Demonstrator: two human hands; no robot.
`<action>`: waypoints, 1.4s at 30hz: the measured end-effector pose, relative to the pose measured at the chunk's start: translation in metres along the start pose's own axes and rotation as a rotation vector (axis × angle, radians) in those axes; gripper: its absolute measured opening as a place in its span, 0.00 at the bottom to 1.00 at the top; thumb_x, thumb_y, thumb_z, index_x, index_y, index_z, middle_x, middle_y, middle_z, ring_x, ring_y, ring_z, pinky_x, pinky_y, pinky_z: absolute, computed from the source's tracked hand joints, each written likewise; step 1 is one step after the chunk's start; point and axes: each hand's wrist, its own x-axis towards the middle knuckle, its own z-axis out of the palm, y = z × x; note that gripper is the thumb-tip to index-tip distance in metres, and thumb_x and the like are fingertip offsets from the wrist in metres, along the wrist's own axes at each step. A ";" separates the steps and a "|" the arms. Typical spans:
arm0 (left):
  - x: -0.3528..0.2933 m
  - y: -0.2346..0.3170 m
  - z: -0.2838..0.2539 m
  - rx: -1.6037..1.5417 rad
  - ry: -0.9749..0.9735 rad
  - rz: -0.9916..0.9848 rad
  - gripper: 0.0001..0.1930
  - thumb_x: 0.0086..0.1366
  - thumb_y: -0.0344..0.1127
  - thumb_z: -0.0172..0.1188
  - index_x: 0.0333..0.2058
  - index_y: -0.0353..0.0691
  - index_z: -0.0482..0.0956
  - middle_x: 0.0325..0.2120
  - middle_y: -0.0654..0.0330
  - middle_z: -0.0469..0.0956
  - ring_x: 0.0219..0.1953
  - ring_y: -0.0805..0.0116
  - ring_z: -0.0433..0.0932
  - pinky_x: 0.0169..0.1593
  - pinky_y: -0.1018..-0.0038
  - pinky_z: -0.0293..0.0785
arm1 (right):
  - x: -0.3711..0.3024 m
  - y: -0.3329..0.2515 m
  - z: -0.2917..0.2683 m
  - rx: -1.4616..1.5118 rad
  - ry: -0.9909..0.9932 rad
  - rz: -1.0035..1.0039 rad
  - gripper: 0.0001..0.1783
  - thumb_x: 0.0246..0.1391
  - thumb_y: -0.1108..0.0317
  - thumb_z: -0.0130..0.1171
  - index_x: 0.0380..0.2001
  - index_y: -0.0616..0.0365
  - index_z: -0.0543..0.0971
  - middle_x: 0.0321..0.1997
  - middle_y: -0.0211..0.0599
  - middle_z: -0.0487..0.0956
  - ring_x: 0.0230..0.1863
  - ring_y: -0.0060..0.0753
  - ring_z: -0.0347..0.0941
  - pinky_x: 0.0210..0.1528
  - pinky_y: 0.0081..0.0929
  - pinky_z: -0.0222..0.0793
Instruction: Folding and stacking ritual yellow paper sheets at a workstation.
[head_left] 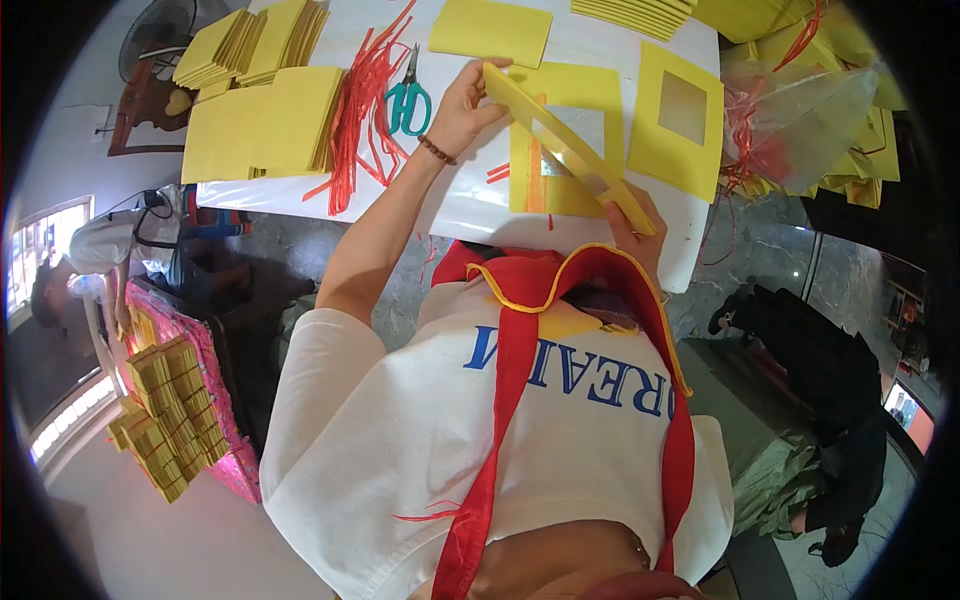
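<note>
Between my hands a thin stack of yellow paper (560,142) is tilted up on edge, slanting from upper left to lower right. My left hand (470,112), with a beaded bracelet at the wrist, grips its far-left end. My right hand (640,228) holds the near-right end, its fingers partly hidden by the stack. Beneath lies a yellow sheet (595,88) with a silvery square and an orange strip, partly covered. Left of it rest teal-handled scissors (408,108) and a bundle of red plastic strings (358,110).
Yellow paper stacks (255,125) lie at the table's left, another yellow stack (676,120) at right. A clear plastic bag (800,110) stands beyond the right edge. A person (120,240) is at left near piled yellow bundles (175,410); a person in black (820,370) is at right.
</note>
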 end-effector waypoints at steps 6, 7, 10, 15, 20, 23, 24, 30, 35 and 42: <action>0.002 0.007 -0.003 -0.017 0.037 0.004 0.17 0.50 0.20 0.57 0.41 0.35 0.69 0.35 0.62 0.74 0.40 0.75 0.71 0.46 0.78 0.66 | 0.008 -0.006 -0.003 0.126 0.090 0.094 0.11 0.51 0.72 0.55 0.39 0.63 0.74 0.33 0.30 0.75 0.34 0.19 0.69 0.37 0.17 0.64; 0.003 0.009 -0.002 -0.019 0.040 0.003 0.17 0.50 0.20 0.57 0.41 0.35 0.69 0.35 0.62 0.74 0.40 0.75 0.71 0.46 0.78 0.66 | 0.013 -0.010 -0.004 0.173 0.128 0.081 0.10 0.51 0.72 0.55 0.38 0.63 0.75 0.32 0.29 0.75 0.34 0.19 0.68 0.36 0.17 0.64; 0.007 -0.002 -0.001 -0.058 0.036 -0.023 0.17 0.50 0.20 0.57 0.42 0.35 0.68 0.35 0.63 0.74 0.39 0.76 0.71 0.44 0.79 0.68 | 0.017 0.003 -0.007 0.196 0.111 0.110 0.10 0.49 0.71 0.58 0.35 0.63 0.74 0.32 0.27 0.74 0.32 0.17 0.68 0.33 0.15 0.64; 0.002 -0.009 0.006 -0.102 0.042 -0.092 0.18 0.51 0.19 0.55 0.42 0.34 0.67 0.37 0.63 0.73 0.39 0.77 0.71 0.44 0.80 0.67 | 0.015 0.008 -0.013 0.229 0.066 0.184 0.12 0.45 0.71 0.61 0.34 0.62 0.75 0.31 0.27 0.75 0.32 0.17 0.68 0.33 0.16 0.64; -0.002 -0.008 0.006 -0.131 0.031 -0.080 0.18 0.51 0.18 0.54 0.42 0.34 0.66 0.37 0.63 0.72 0.39 0.76 0.72 0.44 0.80 0.67 | 0.009 0.020 -0.014 0.225 0.030 0.192 0.12 0.45 0.70 0.62 0.34 0.62 0.75 0.32 0.28 0.75 0.34 0.20 0.69 0.36 0.20 0.65; -0.004 -0.006 0.009 -0.157 0.054 -0.075 0.18 0.51 0.18 0.53 0.42 0.34 0.66 0.37 0.62 0.73 0.39 0.76 0.72 0.44 0.80 0.67 | 0.009 0.021 -0.010 0.167 0.006 0.114 0.12 0.46 0.69 0.61 0.34 0.62 0.75 0.33 0.28 0.75 0.34 0.19 0.69 0.35 0.19 0.65; -0.004 -0.008 0.008 -0.157 0.055 -0.075 0.18 0.51 0.18 0.53 0.42 0.34 0.66 0.37 0.62 0.73 0.39 0.76 0.72 0.44 0.80 0.67 | 0.010 0.023 -0.009 0.167 0.006 0.114 0.12 0.46 0.69 0.61 0.34 0.62 0.75 0.33 0.28 0.75 0.34 0.19 0.69 0.35 0.19 0.65; 0.006 -0.003 0.013 -0.043 0.039 0.001 0.23 0.52 0.19 0.52 0.48 0.35 0.62 0.41 0.59 0.70 0.42 0.75 0.70 0.44 0.80 0.67 | 0.027 0.028 -0.005 0.252 0.165 0.266 0.09 0.52 0.69 0.55 0.34 0.63 0.75 0.34 0.27 0.75 0.34 0.19 0.69 0.38 0.19 0.64; 0.001 0.010 0.017 0.417 0.335 0.243 0.27 0.50 0.25 0.56 0.51 0.37 0.60 0.43 0.57 0.69 0.44 0.67 0.69 0.46 0.73 0.65 | 0.029 0.026 -0.001 0.870 0.218 0.529 0.13 0.54 0.73 0.50 0.44 0.59 0.69 0.43 0.30 0.72 0.43 0.26 0.70 0.45 0.27 0.68; -0.047 0.002 0.060 1.380 0.146 0.627 0.28 0.42 0.30 0.58 0.47 0.51 0.70 0.48 0.61 0.67 0.42 0.68 0.66 0.45 0.69 0.57 | 0.023 0.025 0.014 1.034 0.317 0.610 0.16 0.55 0.73 0.48 0.48 0.57 0.65 0.47 0.33 0.70 0.47 0.33 0.69 0.50 0.35 0.67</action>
